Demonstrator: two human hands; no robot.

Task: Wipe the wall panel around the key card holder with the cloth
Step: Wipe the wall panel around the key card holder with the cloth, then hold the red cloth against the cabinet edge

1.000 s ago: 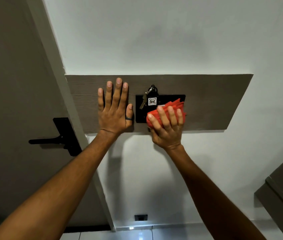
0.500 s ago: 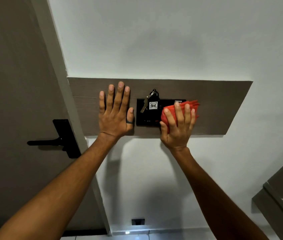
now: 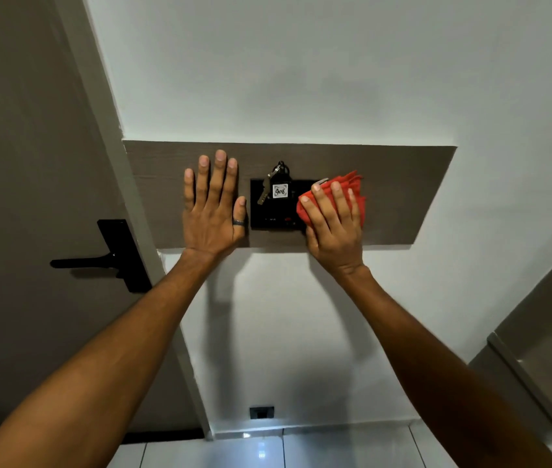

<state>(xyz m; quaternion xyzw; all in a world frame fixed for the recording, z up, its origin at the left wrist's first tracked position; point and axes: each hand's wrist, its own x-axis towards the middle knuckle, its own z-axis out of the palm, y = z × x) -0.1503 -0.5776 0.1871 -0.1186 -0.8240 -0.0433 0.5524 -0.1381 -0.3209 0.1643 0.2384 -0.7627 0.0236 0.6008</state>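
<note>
A long brown wood-grain wall panel (image 3: 403,194) runs across the white wall. A black key card holder (image 3: 273,214) is set in its middle, with a key and a numbered tag (image 3: 280,190) hanging from it. My right hand (image 3: 333,228) presses a folded red cloth (image 3: 352,189) flat against the panel, over the holder's right edge. My left hand (image 3: 212,211) lies flat on the panel just left of the holder, fingers spread, with a dark ring on the thumb.
A brown door with a black lever handle (image 3: 99,261) stands at the left, behind a white door frame (image 3: 109,106). A small black socket (image 3: 261,412) sits low on the wall. A grey cabinet edge (image 3: 545,336) juts in at the right.
My right hand slid the red cloth rightward from the holder's lower middle to its right edge. The left hand stayed flat on the panel.
</note>
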